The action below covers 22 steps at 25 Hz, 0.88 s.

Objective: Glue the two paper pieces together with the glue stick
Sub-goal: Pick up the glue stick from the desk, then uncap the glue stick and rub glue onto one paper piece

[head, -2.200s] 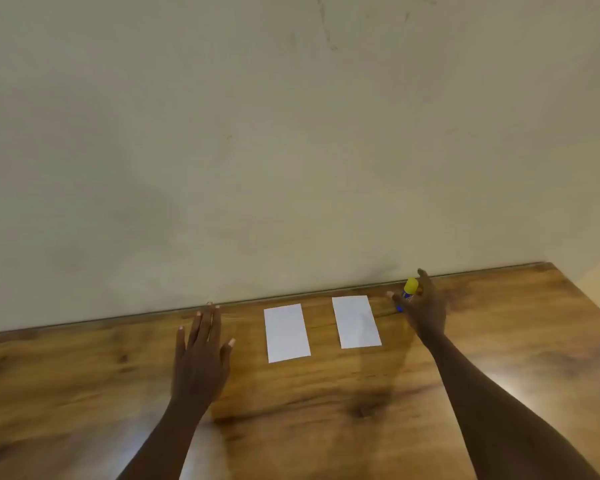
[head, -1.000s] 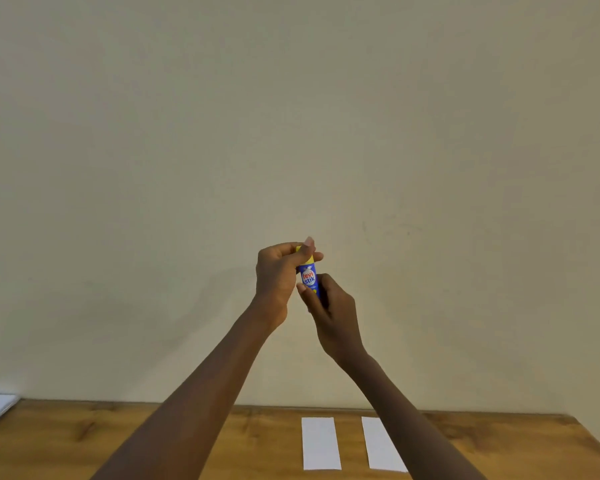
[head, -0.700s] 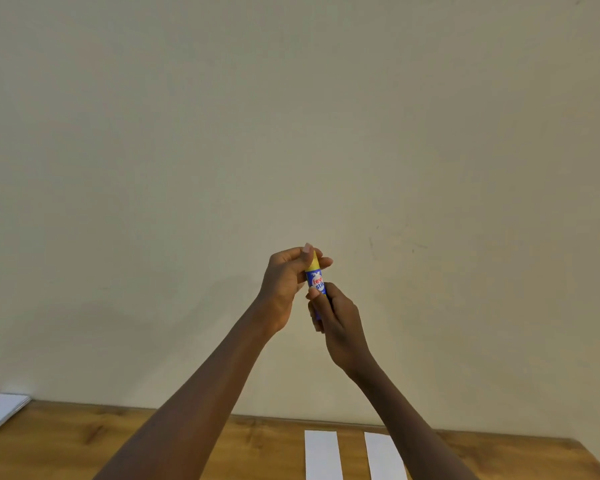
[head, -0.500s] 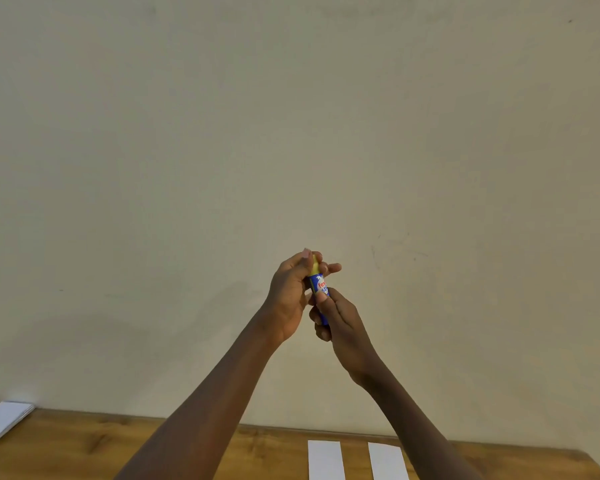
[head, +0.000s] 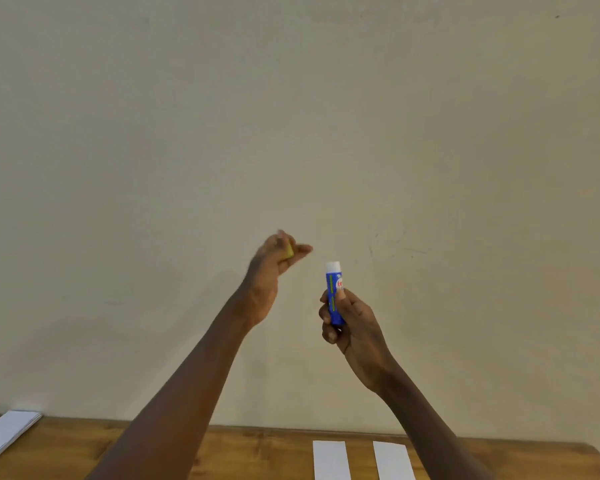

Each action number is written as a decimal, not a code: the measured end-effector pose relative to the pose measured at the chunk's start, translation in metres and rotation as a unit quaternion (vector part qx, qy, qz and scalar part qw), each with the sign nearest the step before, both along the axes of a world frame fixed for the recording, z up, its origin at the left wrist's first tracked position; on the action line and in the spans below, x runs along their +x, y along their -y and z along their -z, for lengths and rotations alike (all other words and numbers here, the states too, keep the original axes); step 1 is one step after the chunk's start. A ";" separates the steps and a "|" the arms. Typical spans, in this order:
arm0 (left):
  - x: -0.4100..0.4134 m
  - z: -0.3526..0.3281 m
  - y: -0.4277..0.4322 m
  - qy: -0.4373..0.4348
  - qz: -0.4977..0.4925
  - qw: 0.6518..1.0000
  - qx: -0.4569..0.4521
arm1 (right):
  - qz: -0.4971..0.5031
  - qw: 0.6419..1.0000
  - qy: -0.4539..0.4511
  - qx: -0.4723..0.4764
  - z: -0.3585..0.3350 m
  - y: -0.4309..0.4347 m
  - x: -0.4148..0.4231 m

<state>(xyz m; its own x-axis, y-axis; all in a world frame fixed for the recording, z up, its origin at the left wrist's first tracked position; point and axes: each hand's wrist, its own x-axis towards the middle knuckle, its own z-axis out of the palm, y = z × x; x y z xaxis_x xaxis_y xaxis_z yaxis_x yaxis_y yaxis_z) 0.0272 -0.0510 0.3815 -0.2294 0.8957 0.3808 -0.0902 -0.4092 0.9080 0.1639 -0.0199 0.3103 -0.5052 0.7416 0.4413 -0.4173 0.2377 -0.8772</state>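
My right hand (head: 355, 329) holds the blue glue stick (head: 334, 293) upright in front of the wall, its white tip bare at the top. My left hand (head: 269, 271) is raised to the left of it, apart from the stick, with the yellow cap (head: 289, 251) pinched between its fingers. Two white paper pieces lie side by side on the wooden table at the bottom edge: the left paper piece (head: 330, 460) and the right paper piece (head: 392, 460), the latter close beside my right forearm.
A small stack of white paper (head: 6, 433) lies at the table's far left. The wooden table (head: 257, 455) runs along a plain beige wall (head: 291, 133). The table's right edge shows at the lower right corner.
The yellow cap has come off the glue stick. My left hand has pulled up and to the left with the cap, while my right hand keeps the uncapped stick.
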 end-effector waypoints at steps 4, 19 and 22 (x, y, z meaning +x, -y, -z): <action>0.016 0.022 -0.001 -0.094 0.016 0.995 -0.018 | 0.038 0.998 -0.008 0.049 -0.010 0.001 -0.007; 0.021 0.015 0.001 -0.007 -0.093 0.994 0.064 | 0.238 0.964 -0.020 0.115 -0.002 0.013 -0.019; 0.024 0.014 -0.001 -0.018 -0.053 0.996 0.075 | 0.164 0.985 -0.029 0.034 -0.002 0.016 -0.023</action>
<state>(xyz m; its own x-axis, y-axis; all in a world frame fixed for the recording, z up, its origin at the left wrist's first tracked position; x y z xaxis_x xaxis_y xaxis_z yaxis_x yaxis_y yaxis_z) 0.0508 -0.0498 0.3678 -0.3030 0.8000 0.5178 -0.0082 -0.5455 0.8381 0.1409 -0.0356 0.3123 -0.2151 0.8283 0.5174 -0.3576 0.4262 -0.8310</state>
